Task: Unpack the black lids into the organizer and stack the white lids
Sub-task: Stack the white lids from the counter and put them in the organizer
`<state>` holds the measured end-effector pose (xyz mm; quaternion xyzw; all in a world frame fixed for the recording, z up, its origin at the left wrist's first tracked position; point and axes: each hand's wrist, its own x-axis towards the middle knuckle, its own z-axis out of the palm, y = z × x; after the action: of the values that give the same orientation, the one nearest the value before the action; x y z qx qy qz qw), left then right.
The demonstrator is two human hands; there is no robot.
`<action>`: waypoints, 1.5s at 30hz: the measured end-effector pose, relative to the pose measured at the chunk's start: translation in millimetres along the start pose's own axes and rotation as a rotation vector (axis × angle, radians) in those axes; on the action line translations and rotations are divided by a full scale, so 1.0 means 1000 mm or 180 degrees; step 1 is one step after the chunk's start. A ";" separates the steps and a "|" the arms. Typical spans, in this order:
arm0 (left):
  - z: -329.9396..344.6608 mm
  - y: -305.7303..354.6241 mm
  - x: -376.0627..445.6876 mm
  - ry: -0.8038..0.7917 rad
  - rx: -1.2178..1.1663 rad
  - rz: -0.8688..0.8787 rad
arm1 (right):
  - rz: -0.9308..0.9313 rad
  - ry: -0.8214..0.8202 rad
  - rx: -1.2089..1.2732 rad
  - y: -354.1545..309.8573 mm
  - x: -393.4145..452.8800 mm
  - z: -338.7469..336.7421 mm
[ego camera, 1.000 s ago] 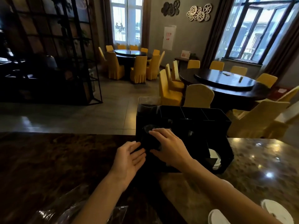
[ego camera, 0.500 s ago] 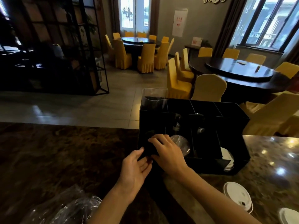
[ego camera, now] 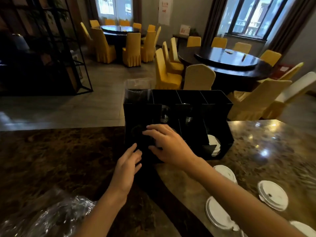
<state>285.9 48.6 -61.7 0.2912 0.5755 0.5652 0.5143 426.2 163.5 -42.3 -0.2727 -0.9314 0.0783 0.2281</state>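
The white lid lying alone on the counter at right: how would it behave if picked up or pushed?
The white lid looks thin and flat, so probably very light. On the glossy counter it would likely slide rather than roll. Its raised rim suggests a pinch would bend it slightly.

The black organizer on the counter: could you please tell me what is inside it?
The organizer shows white lids in its front right slot. Both hands cover the front left slot, where dark contents are unclear.
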 end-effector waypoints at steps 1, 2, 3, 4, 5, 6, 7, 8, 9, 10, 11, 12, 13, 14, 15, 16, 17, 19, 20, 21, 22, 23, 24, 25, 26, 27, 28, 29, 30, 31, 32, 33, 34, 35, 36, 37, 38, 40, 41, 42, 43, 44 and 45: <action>0.005 0.001 -0.005 -0.0089 0.0195 0.0091 | 0.0014 0.0047 0.0035 0.003 -0.009 -0.014; 0.010 0.002 -0.011 -0.0213 0.0385 0.0176 | 0.0046 0.0095 0.0057 0.007 -0.020 -0.029; 0.015 0.002 -0.016 -0.0365 0.0578 0.0267 | 0.0104 0.0135 0.0067 0.012 -0.033 -0.043; 0.019 0.002 -0.021 -0.0545 0.0784 0.0361 | 0.0181 0.0164 0.0068 0.017 -0.047 -0.055; 0.025 0.001 -0.025 -0.0755 0.0988 0.0453 | 0.0261 0.0180 0.0061 0.022 -0.062 -0.067; 0.031 -0.001 -0.029 -0.0960 0.1164 0.0529 | 0.0335 0.0185 0.0058 0.028 -0.079 -0.076; 0.039 -0.006 -0.032 -0.1135 0.1300 0.0550 | 0.0428 0.0179 0.0075 0.034 -0.097 -0.083; 0.047 -0.011 -0.034 -0.1269 0.1441 0.0527 | 0.0565 0.0150 0.0122 0.039 -0.115 -0.088; 0.057 -0.019 -0.035 -0.1362 0.1625 0.0504 | 0.0727 0.0086 0.0183 0.045 -0.133 -0.091; 0.067 -0.029 -0.034 -0.1411 0.1851 0.0504 | 0.0868 0.0004 0.0224 0.050 -0.150 -0.093; 0.079 -0.041 -0.034 -0.1418 0.2102 0.0536 | 0.0979 -0.0075 0.0232 0.055 -0.167 -0.093; 0.090 -0.053 -0.034 -0.1394 0.2336 0.0581 | 0.1084 -0.0153 0.0210 0.060 -0.184 -0.091; 0.101 -0.065 -0.035 -0.1349 0.2542 0.0635 | 0.1198 -0.0234 0.0180 0.065 -0.200 -0.087; 0.113 -0.077 -0.037 -0.1300 0.2707 0.0686 | 0.1322 -0.0311 0.0155 0.070 -0.216 -0.084; 0.124 -0.089 -0.040 -0.1254 0.2838 0.0710 | 0.1450 -0.0377 0.0132 0.075 -0.230 -0.079; 0.133 -0.101 -0.043 -0.1204 0.2941 0.0701 | 0.1568 -0.0447 0.0112 0.079 -0.242 -0.074; 0.141 -0.112 -0.047 -0.1155 0.3023 0.0680 | 0.1666 -0.0534 0.0104 0.082 -0.252 -0.069; 0.155 -0.131 -0.054 -0.1064 0.3122 0.0704 | 0.1729 -0.0700 0.0192 0.085 -0.266 -0.058; 0.161 -0.138 -0.057 -0.1022 0.3120 0.0762 | 0.1701 -0.0769 0.0267 0.086 -0.270 -0.054; 0.166 -0.144 -0.060 -0.0979 0.3109 0.0820 | 0.1666 -0.0827 0.0339 0.087 -0.273 -0.050; 0.170 -0.150 -0.062 -0.0929 0.3116 0.0856 | 0.1638 -0.0862 0.0410 0.088 -0.274 -0.047; 0.174 -0.154 -0.063 -0.0874 0.3151 0.0868 | 0.1619 -0.0875 0.0484 0.090 -0.275 -0.045; 0.176 -0.158 -0.063 -0.0814 0.3211 0.0858 | 0.1599 -0.0879 0.0547 0.092 -0.276 -0.043; 0.178 -0.160 -0.063 -0.0757 0.3273 0.0839 | 0.1574 -0.0890 0.0591 0.094 -0.276 -0.041; 0.179 -0.163 -0.063 -0.0707 0.3324 0.0825 | 0.1549 -0.0918 0.0624 0.095 -0.276 -0.039; 0.180 -0.164 -0.063 -0.0661 0.3372 0.0825 | 0.1524 -0.0954 0.0664 0.097 -0.277 -0.037; 0.180 -0.166 -0.062 -0.0610 0.3417 0.0835 | 0.1493 -0.0989 0.0710 0.099 -0.277 -0.035; 0.180 -0.167 -0.062 -0.0554 0.3443 0.0838 | 0.1446 -0.1025 0.0755 0.100 -0.277 -0.033; 0.180 -0.167 -0.060 -0.0490 0.3437 0.0824 | 0.1396 -0.1076 0.0800 0.102 -0.278 -0.031; 0.180 -0.167 -0.059 -0.0431 0.3407 0.0800 | 0.1363 -0.1127 0.0856 0.103 -0.278 -0.030; 0.180 -0.166 -0.057 -0.0393 0.3367 0.0777 | 0.1350 -0.1148 0.0927 0.105 -0.278 -0.029; 0.180 -0.164 -0.056 -0.0385 0.3322 0.0763 | 0.1341 -0.1141 0.1008 0.107 -0.278 -0.029; 0.179 -0.163 -0.055 -0.0402 0.3259 0.0768 | 0.1322 -0.1133 0.1076 0.108 -0.278 -0.029; 0.178 -0.162 -0.054 -0.0430 0.3177 0.0778 | 0.1300 -0.1137 0.1118 0.110 -0.277 -0.029; 0.175 -0.160 -0.053 -0.0455 0.3085 0.0771 | 0.1284 -0.1138 0.1143 0.110 -0.277 -0.029; 0.173 -0.158 -0.051 -0.0476 0.2994 0.0738 | 0.1278 -0.1112 0.1162 0.111 -0.277 -0.029; 0.170 -0.155 -0.050 -0.0502 0.2903 0.0710 | 0.1287 -0.1050 0.1171 0.112 -0.277 -0.030; 0.164 -0.148 -0.044 -0.0627 0.2750 0.0740 | 0.1308 -0.0819 0.1157 0.114 -0.278 -0.033; 0.163 -0.143 -0.040 -0.0713 0.2703 0.0767 | 0.1311 -0.0676 0.1143 0.116 -0.279 -0.036; 0.164 -0.137 -0.035 -0.0805 0.2665 0.0782 | 0.1322 -0.0537 0.1139 0.118 -0.279 -0.039; 0.167 -0.131 -0.030 -0.0898 0.2626 0.0779 | 0.1342 -0.0408 0.1149 0.121 -0.279 -0.043; 0.172 -0.125 -0.023 -0.0985 0.2591 0.0775 | 0.1363 -0.0286 0.1164 0.124 -0.279 -0.046; 0.177 -0.119 -0.015 -0.1068 0.2578 0.0786 | 0.1379 -0.0172 0.1170 0.128 -0.277 -0.050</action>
<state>482.5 74.0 -140.8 0.6229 0.6199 0.2966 0.3738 717.4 121.2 -138.7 -0.4172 -0.8273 0.3000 0.2268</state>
